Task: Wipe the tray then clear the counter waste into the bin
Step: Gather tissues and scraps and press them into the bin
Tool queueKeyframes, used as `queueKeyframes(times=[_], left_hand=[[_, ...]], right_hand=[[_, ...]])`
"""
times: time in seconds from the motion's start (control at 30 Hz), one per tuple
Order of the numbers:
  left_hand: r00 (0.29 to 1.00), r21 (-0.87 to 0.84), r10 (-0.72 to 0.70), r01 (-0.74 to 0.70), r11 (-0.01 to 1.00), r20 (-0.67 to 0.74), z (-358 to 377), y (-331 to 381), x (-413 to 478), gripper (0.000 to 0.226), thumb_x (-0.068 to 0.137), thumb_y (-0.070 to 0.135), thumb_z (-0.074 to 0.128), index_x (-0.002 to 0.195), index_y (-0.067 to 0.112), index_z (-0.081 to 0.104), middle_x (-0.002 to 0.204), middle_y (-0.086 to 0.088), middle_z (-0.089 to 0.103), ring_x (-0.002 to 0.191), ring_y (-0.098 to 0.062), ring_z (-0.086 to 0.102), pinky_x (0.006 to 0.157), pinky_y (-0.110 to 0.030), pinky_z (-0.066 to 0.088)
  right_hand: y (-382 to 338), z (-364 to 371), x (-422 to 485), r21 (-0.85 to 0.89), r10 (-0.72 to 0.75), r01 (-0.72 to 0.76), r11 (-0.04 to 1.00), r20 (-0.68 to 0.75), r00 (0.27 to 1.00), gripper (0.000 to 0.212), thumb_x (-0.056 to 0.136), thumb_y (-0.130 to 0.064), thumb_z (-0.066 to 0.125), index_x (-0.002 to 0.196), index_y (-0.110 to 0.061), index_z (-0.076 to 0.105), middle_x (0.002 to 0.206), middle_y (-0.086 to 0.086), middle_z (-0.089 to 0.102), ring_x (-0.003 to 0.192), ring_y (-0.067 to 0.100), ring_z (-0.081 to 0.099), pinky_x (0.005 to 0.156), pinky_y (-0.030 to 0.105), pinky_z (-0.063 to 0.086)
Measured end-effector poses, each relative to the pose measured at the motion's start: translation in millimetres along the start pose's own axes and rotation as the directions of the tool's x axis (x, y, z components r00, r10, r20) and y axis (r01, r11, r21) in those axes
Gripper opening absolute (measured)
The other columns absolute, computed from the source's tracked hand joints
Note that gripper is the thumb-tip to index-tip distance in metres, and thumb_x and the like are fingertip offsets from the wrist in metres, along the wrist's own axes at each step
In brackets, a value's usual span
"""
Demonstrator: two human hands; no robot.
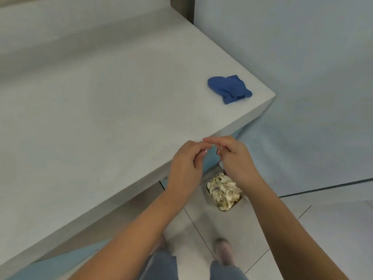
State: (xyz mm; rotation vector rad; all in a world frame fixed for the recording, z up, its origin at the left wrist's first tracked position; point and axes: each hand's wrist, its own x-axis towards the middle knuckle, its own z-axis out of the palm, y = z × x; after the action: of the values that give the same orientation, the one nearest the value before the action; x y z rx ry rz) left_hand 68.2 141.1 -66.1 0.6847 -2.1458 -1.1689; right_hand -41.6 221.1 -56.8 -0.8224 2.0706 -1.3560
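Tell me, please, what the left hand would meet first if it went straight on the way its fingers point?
Most likely the right hand: the left hand points up and rightward at that hand's fingertips, nearly touching, though depth is unclear.

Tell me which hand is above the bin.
The right hand: its wrist overlaps the floor bin, while the left hand sits over the counter edge.

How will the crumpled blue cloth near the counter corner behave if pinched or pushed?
The blue cloth lies crumpled in soft folds, so probably floppy, draping from a pinch. It looks thin, likely light. Pushed on the smooth counter, it would probably bunch or slide, not roll.
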Motion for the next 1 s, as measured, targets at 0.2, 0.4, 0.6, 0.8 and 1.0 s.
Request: queueKeyframes(times=[0.2,0.4,0.6,0.8,1.0], left_hand=[[0.992,-0.046,-0.127,0.128,0.991,0.018,130,-16,-30,0.017,0.09,0.005,0.059,0.1,0.014,0.069,0.087,0.01,0.061,0.082,0.004,0.056,0.074,-0.005,0.039],[0.782,0.044,-0.622,0.621,0.783,0.036,273,-149,-77,0.015,0.093,0.008,0.054,0.101,0.013,0.065,0.062,0.005,0.057,0.049,-0.008,0.045,0.052,-0.024,0.039],[0.636,0.213,-0.771,0.749,0.628,0.035,361,-276,-91,0.02,0.096,0.018,0.049,0.11,0.009,0.061,0.091,-0.01,0.068,0.075,-0.024,0.061,0.061,-0.026,0.044],[0.585,0.33,-0.809,0.753,0.569,0.058,413,-356,-89,0.025,0.094,0.009,0.046,0.113,0.016,0.061,0.122,-0.012,0.059,0.084,-0.025,0.063,0.068,-0.026,0.046],[0.561,0.476,-0.812,0.676,0.562,0.162,417,-354,-83,0.035,0.095,0.021,0.05,0.129,0.017,0.054,0.137,-0.005,0.047,0.112,-0.024,0.057,0.086,-0.027,0.045]], right_hand=[[124,-72,-4,-0.174,0.17,-0.157,0.972,0.062,0.984,0.044,0.092,0.008,0.037,0.108,-0.019,0.067,0.095,-0.001,0.058,0.085,0.002,0.055,0.08,0.013,0.042],[326,-72,25,-0.279,0.52,-0.473,0.836,0.128,0.844,0.042,0.093,0.003,0.036,0.125,-0.011,0.061,0.129,0.011,0.056,0.114,0.024,0.055,0.098,0.028,0.042],[482,-34,55,-0.215,0.621,-0.606,0.766,0.002,0.784,0.037,0.087,0.007,0.046,0.11,-0.01,0.069,0.099,0.004,0.064,0.08,0.015,0.058,0.066,0.021,0.045],[556,-4,73,-0.343,0.568,-0.561,0.753,-0.09,0.818,0.033,0.088,-0.001,0.058,0.109,-0.023,0.069,0.114,0.0,0.067,0.098,0.016,0.063,0.083,0.026,0.053],[552,-11,74,-0.452,0.539,-0.466,0.76,0.039,0.842,0.033,0.092,-0.015,0.059,0.123,-0.026,0.063,0.132,-0.001,0.058,0.102,0.015,0.062,0.081,0.018,0.044]])
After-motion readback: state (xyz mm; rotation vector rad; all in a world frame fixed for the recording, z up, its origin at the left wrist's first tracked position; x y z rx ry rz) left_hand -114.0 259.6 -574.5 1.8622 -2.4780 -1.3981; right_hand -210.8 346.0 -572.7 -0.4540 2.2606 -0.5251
